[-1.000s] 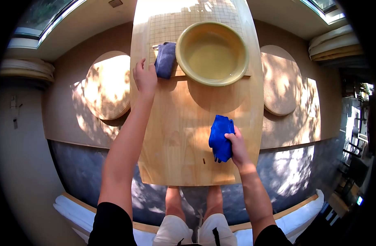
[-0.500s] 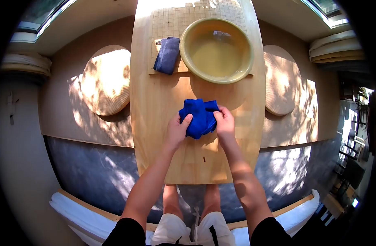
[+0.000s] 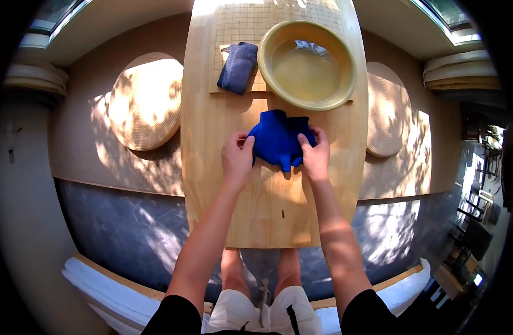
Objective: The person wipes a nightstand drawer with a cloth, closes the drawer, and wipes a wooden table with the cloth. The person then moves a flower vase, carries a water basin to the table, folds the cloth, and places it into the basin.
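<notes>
A bright blue cloth (image 3: 279, 142), bunched and partly spread, is stretched between my two hands above the wooden table (image 3: 256, 223). My left hand (image 3: 238, 156) pinches its left edge, thumb on top. On the other side my right hand (image 3: 315, 153) grips the right edge, also with the thumb on top. Loose folds hang down at the cloth's lower middle. Beyond it stands a yellow-green basin (image 3: 265, 72) with water in it. A folded grey-blue cloth (image 3: 238, 68) lies to the left of the basin.
Under the basin and the folded cloth is a board with a grid (image 3: 234, 25). A small dark stick-like piece (image 3: 283, 214) lies near the table's front edge. Round woven cushions (image 3: 147, 103) sit on the floor at both sides of the table.
Both hands have moved slightly away from me, towards the basin, with the blue cloth. The cloth has gone from a compact bunch to a wider, more opened shape.
</notes>
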Motion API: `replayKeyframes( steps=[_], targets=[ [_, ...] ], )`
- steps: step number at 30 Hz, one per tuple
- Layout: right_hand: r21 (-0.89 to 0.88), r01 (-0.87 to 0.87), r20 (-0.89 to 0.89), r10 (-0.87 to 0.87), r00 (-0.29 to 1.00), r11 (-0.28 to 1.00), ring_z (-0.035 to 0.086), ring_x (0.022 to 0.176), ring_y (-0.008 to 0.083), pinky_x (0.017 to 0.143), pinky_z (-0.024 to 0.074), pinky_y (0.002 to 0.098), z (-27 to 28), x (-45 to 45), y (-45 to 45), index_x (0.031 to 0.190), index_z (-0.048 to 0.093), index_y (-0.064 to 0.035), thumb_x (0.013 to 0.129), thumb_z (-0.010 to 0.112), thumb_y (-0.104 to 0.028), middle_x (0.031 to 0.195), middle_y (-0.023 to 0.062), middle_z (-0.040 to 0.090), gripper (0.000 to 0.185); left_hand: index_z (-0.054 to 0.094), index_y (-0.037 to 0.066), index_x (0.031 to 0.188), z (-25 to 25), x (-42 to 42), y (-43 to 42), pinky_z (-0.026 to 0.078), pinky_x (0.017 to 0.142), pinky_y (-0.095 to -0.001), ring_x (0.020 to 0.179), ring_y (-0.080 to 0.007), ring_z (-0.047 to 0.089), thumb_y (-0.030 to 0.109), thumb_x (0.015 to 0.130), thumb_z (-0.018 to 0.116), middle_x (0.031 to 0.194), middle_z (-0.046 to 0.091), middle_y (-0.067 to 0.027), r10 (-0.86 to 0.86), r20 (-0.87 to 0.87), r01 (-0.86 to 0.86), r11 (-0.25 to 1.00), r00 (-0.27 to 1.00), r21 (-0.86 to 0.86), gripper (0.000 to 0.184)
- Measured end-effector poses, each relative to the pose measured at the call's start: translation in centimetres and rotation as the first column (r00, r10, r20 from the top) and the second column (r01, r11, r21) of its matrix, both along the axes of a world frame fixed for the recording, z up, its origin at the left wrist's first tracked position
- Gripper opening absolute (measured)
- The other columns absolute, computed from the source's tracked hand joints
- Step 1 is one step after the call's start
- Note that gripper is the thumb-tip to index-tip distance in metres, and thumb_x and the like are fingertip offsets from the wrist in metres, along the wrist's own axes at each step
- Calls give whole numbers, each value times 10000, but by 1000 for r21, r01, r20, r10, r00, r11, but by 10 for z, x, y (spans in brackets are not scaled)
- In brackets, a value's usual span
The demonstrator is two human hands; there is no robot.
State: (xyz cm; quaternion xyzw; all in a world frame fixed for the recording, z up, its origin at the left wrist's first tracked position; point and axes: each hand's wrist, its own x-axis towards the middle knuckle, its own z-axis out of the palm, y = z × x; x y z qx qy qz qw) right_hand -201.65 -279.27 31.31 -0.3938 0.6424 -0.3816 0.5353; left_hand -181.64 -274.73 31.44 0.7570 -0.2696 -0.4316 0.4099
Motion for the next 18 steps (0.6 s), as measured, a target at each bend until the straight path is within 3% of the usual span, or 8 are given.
replayKeyframes(
  steps=[2, 4, 5, 7, 8, 10, 12, 18],
  targets=[
    [-117, 73, -56, -80, 995, 990, 642, 1013, 176, 926, 509, 304, -9, -14, 1, 1270, 555, 53, 951, 674, -35, 1135, 133, 681, 352, 654, 4, 1126, 3, 19, 14, 546, 682, -371, 718, -183, 663, 169, 957, 708, 866, 711, -108, 144, -111, -150, 988, 983, -45, 243],
    [-41, 138, -33, -140, 990, 990, 625, 1107, 232, 985, 494, 341, -4, -16, 7, 1308, 539, 27, 938, 683, -49, 1206, 158, 656, 404, 643, 7, 1115, 1, 40, 31, 549, 796, -427, 857, -246, 677, 125, 959, 678, 1027, 703, -147, 153, 102, -162, 982, 983, 92, 199],
    [-136, 141, -350, -181, 919, 981, 593, 1169, 275, 1030, 466, 382, -2, -9, 11, 1322, 535, 10, 925, 688, -64, 1260, 169, 628, 432, 643, 7, 1115, 2, 37, 37, 549, 796, -427, 857, -246, 677, 125, 959, 678, 1027, 703, -147, 152, 102, -161, 983, 983, 92, 199],
    [-257, -10, -697, -178, 695, 966, 481, 1313, 375, 1137, 360, 492, 12, 9, 24, 1337, 543, -42, 884, 705, -112, 1395, 184, 543, 486, 629, 20, 1192, 20, 25, 38, 486, 986, -472, 1118, -326, 626, 122, 953, 653, 1257, 637, -172, 25, 750, -19, 1000, 660, -17, 262],
    [-350, -131, -727, -181, 662, 928, 493, 1315, 363, 1146, 342, 507, 8, 19, 31, 1309, 578, -57, 888, 699, -144, 1383, 161, 565, 447, 629, 20, 1192, 17, 18, 33, 486, 986, -472, 1118, -326, 626, 122, 953, 653, 1257, 637, -172, 29, 750, -21, 1000, 661, -20, 262],
    [-340, -398, -790, -29, 613, 852, 483, 1336, 356, 1160, 335, 501, 0, 29, 33, 1267, 619, -68, 909, 680, -184, 1374, 153, 574, 382, 593, 29, 1302, 6, 0, 24, 357, 1155, -476, 1372, -375, 453, 151, 945, 638, 1417, 548, -182, -230, 671, 437, 886, 705, -156, 381],
    [-266, -453, -825, 42, 564, 851, 459, 1376, 362, 1190, 296, 520, -6, 35, 31, 1298, 637, -92, 943, 652, -262, 1424, 139, 563, 393, 519, 52, 1445, -13, -18, 12, 288, 1210, -508, 1481, -386, 345, 251, 963, 626, 1541, 451, -190, -398, 738, 631, 775, 545, -47, 532],
    [-108, -574, -960, 65, 273, 812, 316, 1489, 434, 1173, 135, 726, -24, 37, 18, 1487, 529, -188, 1003, 555, -448, 1570, 132, 447, 550, 388, 164, 1588, -30, -17, -16, 157, 1232, -616, 1549, -366, 220, 441, 1015, 524, 1664, 266, -176, -448, 845, 586, 782, 292, 212, 650]
  ],
)
